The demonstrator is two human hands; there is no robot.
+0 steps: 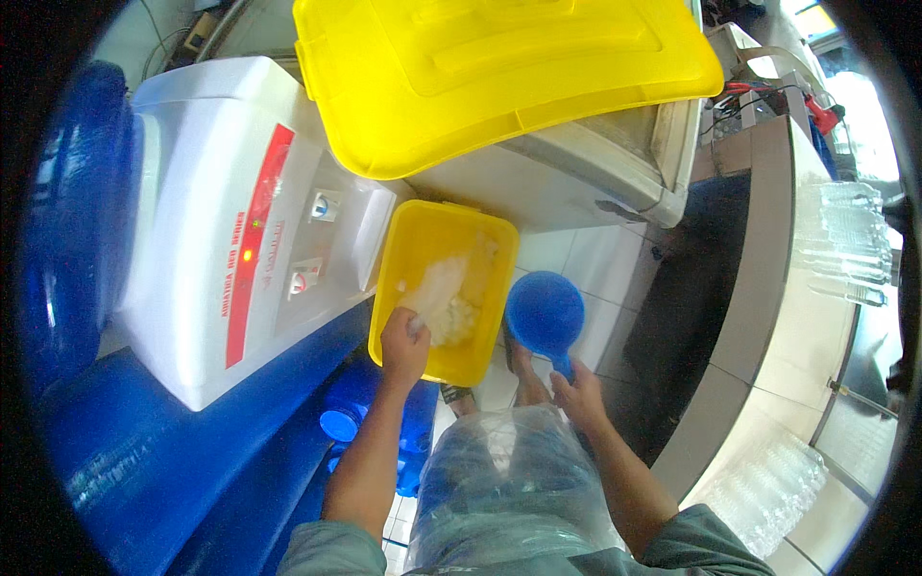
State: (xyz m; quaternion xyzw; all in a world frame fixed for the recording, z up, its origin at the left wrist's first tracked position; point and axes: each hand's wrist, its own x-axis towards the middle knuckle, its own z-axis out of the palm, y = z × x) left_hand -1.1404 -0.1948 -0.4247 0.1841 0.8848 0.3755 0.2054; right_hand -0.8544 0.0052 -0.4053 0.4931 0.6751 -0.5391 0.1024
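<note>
My right hand (580, 396) is closed around the handle of a blue plastic dipper (545, 313), whose round bowl hangs over the tiled floor. Just right of a yellow bin (510, 278), the dipper looks empty. Over the bin's near left rim, my left hand (404, 344) is closed on a whitish, see-through thing (444, 281) that is blurred; its kind cannot be made out. Pale lumps that look like ice (459, 322) lie at the bottom of the bin. Above it, a large yellow lid (519, 72) rests on a white chest.
A white water dispenser (216, 221) with two taps stands left of the bin, near blue containers (384, 413). At the right runs a tiled counter (768, 317) with stacked clear plastic cups (843, 235). A clear plastic apron (509, 470) covers my front.
</note>
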